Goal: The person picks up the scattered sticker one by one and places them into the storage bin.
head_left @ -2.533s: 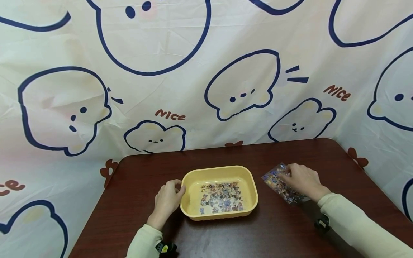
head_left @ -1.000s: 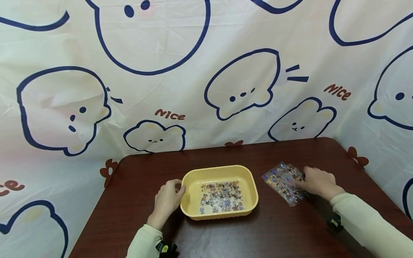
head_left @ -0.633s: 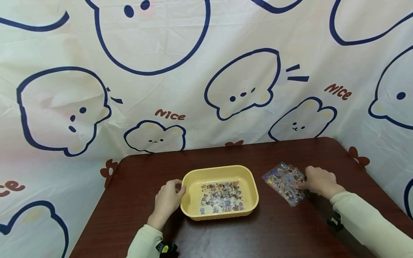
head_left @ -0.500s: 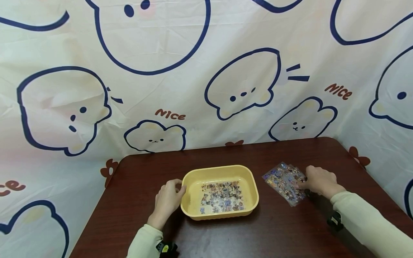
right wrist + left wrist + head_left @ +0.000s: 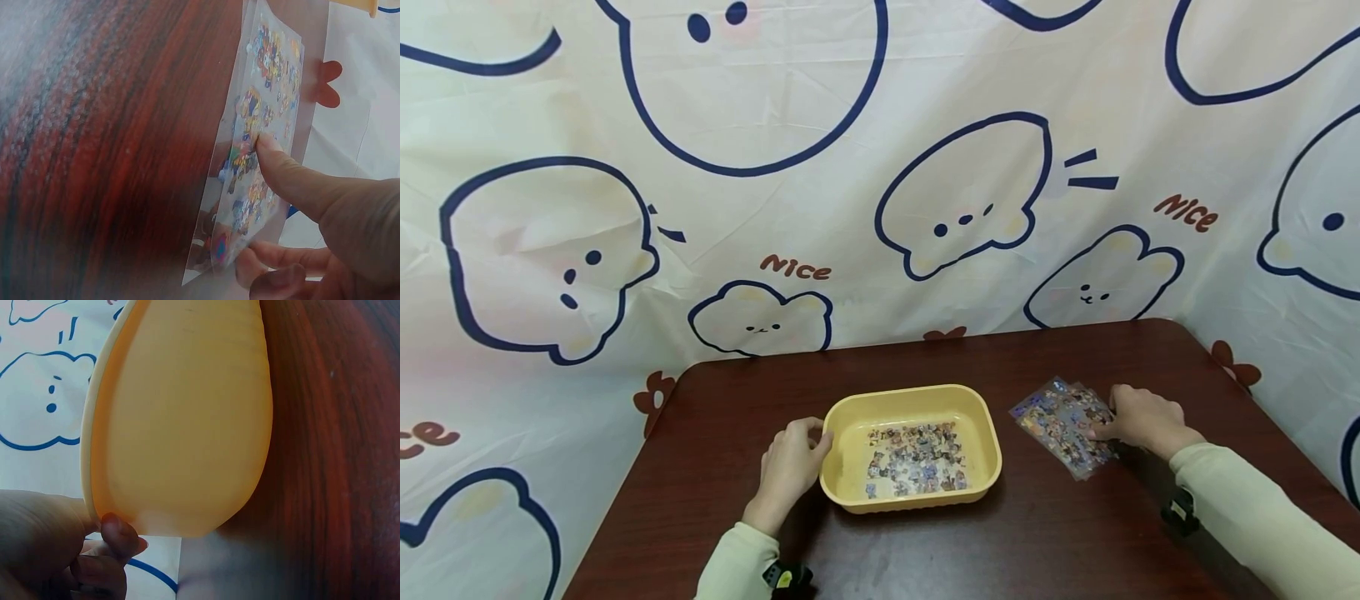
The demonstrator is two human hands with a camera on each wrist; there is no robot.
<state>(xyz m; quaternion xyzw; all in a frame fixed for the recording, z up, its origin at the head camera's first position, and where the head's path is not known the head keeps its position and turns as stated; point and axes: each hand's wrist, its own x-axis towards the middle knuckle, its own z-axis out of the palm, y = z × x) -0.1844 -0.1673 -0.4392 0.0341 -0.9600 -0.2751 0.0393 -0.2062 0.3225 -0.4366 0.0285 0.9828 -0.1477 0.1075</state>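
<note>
A yellow plastic tray [image 5: 910, 505] stands mid-table with a clear sheet of small cartoon stickers [image 5: 917, 458] lying in it. My left hand [image 5: 790, 467] pinches the tray's left rim; in the left wrist view the fingertips curl at the edge. To the right of the tray lie a few overlapping clear sticker sheets [image 5: 1060, 425], slightly fanned. At their right edge is my right hand [image 5: 1142, 421]. The right wrist view shows its thumb [image 5: 287, 172] pressed on the printed face of the sticker sheets [image 5: 250, 162], with the other fingers bent at the edge beneath.
The dark wood-grain table [image 5: 880, 558] has rounded far corners. Behind and beside it hangs a white cloth [image 5: 820, 217] printed with blue-outlined cartoon animals. Each wrist carries a black device, such as the left wrist band [image 5: 786, 575] at the pale sleeve [image 5: 737, 562].
My right hand has shifted right from the middle of the sticker sheets to their right edge, then stayed nearly still. The left hand and the tray have not moved.
</note>
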